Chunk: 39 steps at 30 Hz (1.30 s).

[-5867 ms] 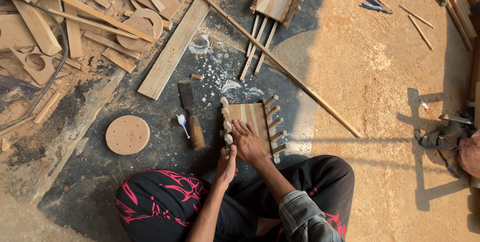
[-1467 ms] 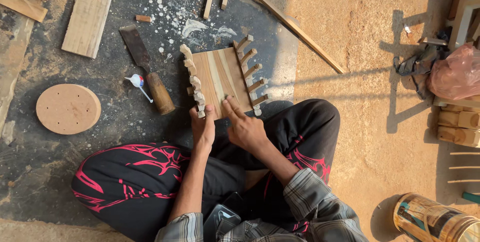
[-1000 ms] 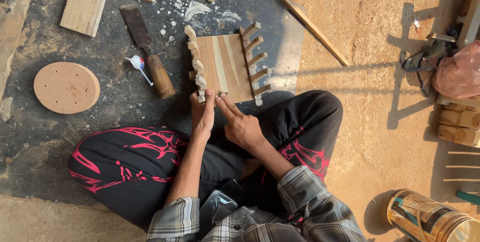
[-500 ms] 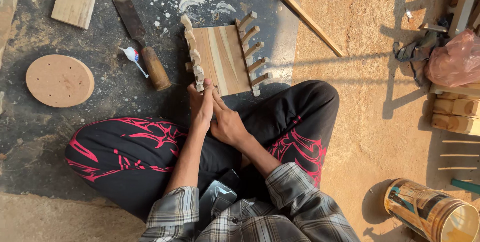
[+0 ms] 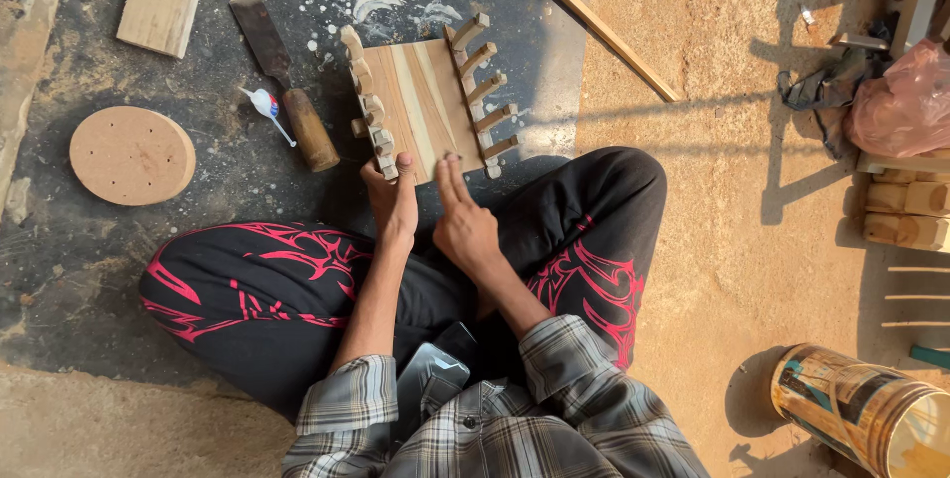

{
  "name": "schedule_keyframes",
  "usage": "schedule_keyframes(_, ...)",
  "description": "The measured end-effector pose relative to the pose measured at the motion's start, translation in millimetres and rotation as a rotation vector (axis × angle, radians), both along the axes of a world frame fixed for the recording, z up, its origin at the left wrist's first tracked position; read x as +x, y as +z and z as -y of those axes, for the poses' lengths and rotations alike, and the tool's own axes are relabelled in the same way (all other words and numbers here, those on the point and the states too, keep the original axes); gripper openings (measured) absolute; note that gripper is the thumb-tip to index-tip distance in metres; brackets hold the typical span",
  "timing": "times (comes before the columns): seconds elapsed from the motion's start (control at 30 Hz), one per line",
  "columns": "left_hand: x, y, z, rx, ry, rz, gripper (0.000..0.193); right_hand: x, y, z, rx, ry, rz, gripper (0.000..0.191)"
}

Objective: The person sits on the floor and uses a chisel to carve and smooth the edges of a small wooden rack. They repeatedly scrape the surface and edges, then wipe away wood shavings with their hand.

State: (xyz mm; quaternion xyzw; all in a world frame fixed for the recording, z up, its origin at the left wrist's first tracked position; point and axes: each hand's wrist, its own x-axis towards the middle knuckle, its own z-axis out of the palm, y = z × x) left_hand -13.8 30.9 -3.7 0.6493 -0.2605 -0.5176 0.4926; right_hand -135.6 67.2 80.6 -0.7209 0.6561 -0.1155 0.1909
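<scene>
The left hand point(image 5: 393, 203) is loosely open, with its fingertips on the near left corner of the wooden board point(image 5: 421, 107), right by the last carved peg point(image 5: 384, 163). It does not grip the board. The right hand point(image 5: 465, 224) is open too, with 2 fingers held straight and close together. Their tips reach the near edge of the board.

The board lies flat on the dark floor point(image 5: 228, 191), just in front of the person's crossed legs. Its long side points away from the person and leans a little to the left. It has a row of pegs down each long side, and they stick out sideways.

To the left lie a chisel with a wooden handle point(image 5: 287, 97), a small glue bottle point(image 5: 263, 104) and a round wooden disc point(image 5: 132, 155).
</scene>
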Motion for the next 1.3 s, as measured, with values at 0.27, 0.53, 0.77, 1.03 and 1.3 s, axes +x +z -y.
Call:
schedule_keyframes(0.27, 1, 8, 1, 0.016, -0.011, 0.039, 0.100, 1, 4, 5, 0.076, 0.115, 0.069, 0.086)
schedule_keyframes(0.53, -1, 8, -5, 0.078, -0.036, 0.005, 0.107, 2, -5, 4, 0.042, 0.034, 0.024, 0.089)
schedule_keyframes(0.77, 2, 11, -3, 0.048, -0.032, -0.069, 0.113, 11, -10, 19, 0.000, 0.201, 0.109, 0.091)
schedule_keyframes(1.03, 7, 10, -4, 0.098, -0.001, -0.104, 0.111, 2, 8, 39, 0.241, 0.192, -0.094, 0.098)
schedule_keyframes(1.3, 5, 3, -6, 0.155, -0.033, -0.113, 0.104, 12, 5, 45, 0.215, 0.284, 0.087, 0.096)
